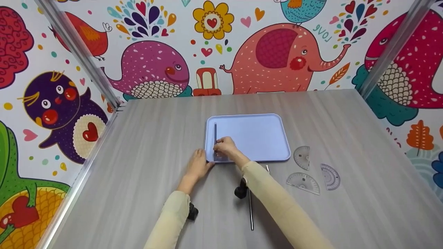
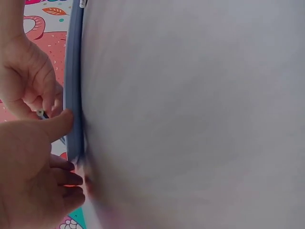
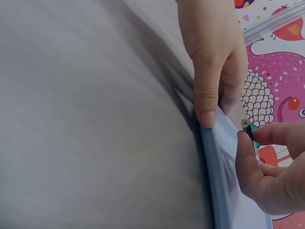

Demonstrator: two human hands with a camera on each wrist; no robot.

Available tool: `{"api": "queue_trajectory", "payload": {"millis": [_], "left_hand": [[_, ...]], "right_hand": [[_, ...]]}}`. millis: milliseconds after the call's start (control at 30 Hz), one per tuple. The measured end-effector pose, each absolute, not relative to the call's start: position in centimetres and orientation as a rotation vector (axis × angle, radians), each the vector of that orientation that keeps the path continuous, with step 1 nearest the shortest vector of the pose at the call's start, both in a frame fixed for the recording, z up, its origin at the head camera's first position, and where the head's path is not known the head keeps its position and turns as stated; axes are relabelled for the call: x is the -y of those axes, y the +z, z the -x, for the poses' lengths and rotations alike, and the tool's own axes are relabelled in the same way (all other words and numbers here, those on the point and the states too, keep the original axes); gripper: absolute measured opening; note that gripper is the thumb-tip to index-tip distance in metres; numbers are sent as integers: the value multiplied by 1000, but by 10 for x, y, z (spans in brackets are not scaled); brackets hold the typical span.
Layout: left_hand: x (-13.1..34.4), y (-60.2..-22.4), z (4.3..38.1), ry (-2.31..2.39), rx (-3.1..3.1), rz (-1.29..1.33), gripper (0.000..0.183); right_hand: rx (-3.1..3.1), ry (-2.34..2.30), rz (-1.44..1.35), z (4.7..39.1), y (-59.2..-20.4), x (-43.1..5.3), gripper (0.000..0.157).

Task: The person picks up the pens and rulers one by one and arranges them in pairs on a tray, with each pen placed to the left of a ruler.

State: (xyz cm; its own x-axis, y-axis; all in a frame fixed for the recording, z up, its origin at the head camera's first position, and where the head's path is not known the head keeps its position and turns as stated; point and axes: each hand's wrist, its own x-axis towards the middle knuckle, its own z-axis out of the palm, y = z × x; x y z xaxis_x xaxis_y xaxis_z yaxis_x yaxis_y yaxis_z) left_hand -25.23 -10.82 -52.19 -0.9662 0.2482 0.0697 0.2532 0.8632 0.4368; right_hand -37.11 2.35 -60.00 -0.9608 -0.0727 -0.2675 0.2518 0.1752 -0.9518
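Observation:
A light blue rectangular tray [image 1: 256, 138] lies on the table. My left hand [image 1: 198, 166] holds its near left corner, with the thumb on the front wall and the fingers around the side. Over the tray's left end, my right hand [image 1: 225, 147] pinches a thin dark pencil [image 1: 215, 131] near its close end, between thumb and fingers. The pencil points away from me, roughly parallel to the tray's left edge. In the right wrist view the pencil's pale end [image 3: 245, 123] shows above the fingertips. Whether its far end touches the tray, I cannot tell.
A second dark, thin rod [image 1: 251, 207] lies under my right forearm, partly hidden. Right of the tray are three clear protractors: one upper [image 1: 302, 158], one lower [image 1: 303, 183], one farther right [image 1: 330, 177]. Metal posts and a patterned wall border the grey table [image 1: 155, 128].

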Motion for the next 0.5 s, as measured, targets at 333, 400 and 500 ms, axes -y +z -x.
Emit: {"api": "queue_trajectory", "payload": {"millis": [333, 400, 500], "left_hand": [[108, -521, 250, -640, 2995, 439, 58], [108, -520, 250, -627, 2993, 451, 58], [106, -520, 251, -637, 2999, 449, 58]], "right_hand": [[-2999, -1239, 198, 384, -643, -17, 15], [-3021, -1175, 194, 357, -603, -15, 9], [-3020, -1152, 175, 319, -543, -14, 9]]}}
